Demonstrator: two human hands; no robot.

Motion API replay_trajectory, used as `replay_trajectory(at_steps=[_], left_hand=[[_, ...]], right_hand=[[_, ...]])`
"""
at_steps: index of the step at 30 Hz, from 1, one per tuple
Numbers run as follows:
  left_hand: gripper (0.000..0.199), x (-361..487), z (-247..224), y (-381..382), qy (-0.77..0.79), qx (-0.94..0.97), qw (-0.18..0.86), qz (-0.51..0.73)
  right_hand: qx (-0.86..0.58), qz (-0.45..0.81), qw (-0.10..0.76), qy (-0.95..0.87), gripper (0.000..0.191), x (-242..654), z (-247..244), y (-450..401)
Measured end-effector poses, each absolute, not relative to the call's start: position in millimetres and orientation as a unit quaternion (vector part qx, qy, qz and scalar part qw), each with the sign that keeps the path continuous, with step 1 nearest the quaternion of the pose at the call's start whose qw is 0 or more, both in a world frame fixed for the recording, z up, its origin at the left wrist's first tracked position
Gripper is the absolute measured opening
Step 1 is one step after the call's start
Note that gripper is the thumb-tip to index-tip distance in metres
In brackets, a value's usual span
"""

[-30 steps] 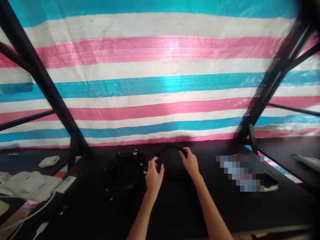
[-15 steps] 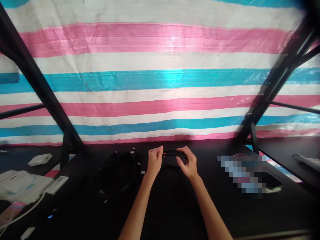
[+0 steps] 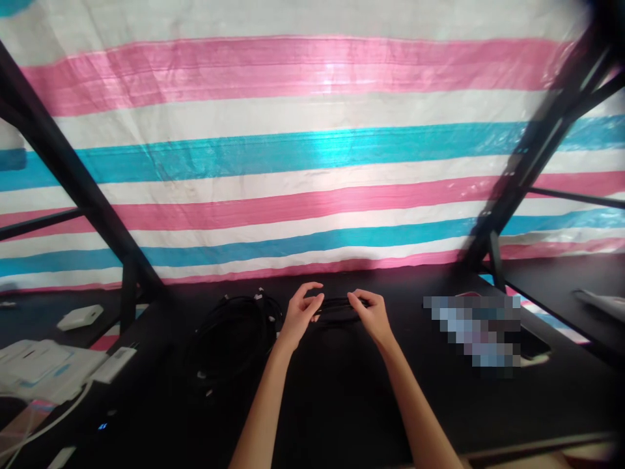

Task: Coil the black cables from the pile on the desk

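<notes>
A bundled black cable (image 3: 336, 303) is stretched between my two hands over the dark table. My left hand (image 3: 299, 318) holds its left end between the thumb and lower fingers, with the index finger lifted away. At the other end, my right hand (image 3: 374, 316) pinches the strands between thumb and fingers. Left of my hands lies a larger coil of black cables (image 3: 234, 335) with several light-coloured plugs. Against the black surface, the cable's lower loops are hard to make out.
White boxes (image 3: 36, 368), a white adapter (image 3: 114, 365) and a white charger (image 3: 81, 317) lie at the left. A phone (image 3: 532, 342) rests at the right beside a blurred-out patch. Black frame posts (image 3: 83, 176) flank a striped sheet (image 3: 312, 150) behind the table.
My left hand's fingers have loosened, with the index finger rising off the cable. My right hand has turned to a thumb-on-top pinch. The view has tilted slightly.
</notes>
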State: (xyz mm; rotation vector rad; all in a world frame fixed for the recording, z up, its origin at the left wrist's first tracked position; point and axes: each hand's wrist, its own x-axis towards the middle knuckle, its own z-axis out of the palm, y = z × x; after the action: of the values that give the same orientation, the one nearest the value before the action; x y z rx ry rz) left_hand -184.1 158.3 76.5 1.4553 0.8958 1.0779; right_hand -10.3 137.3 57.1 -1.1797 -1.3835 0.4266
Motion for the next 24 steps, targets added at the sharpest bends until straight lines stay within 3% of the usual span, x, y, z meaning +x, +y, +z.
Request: replay_trajectory(at_steps=[8,11,15,19,24], left_hand=[[0.039,-185.3,75.4,151.0,0.355,0.818,0.207,0.402],[0.039,-182.6,69.8,153.6,0.363,0.82,0.159,0.412],[0.038,-180.7,60.6,157.9,0.363,0.825,0.112,0.419],[0.03,-183.4,55.4,159.8,0.397,0.817,0.088,0.409],[0.024,-186.0,53.2,160.5,0.46,0.796,0.068,0.387]], right_hand=[[-0.542,0.137,0.624,-0.545,0.045,-15.4,57.1,141.1],[-0.554,0.104,0.608,-0.559,0.046,-14.4,55.5,138.9],[-0.562,0.035,0.576,-0.592,0.033,-11.7,53.0,134.3],[-0.535,-0.001,0.533,-0.656,0.039,-9.8,47.7,132.7],[-0.518,0.025,0.536,-0.666,0.042,-5.4,43.6,135.5]])
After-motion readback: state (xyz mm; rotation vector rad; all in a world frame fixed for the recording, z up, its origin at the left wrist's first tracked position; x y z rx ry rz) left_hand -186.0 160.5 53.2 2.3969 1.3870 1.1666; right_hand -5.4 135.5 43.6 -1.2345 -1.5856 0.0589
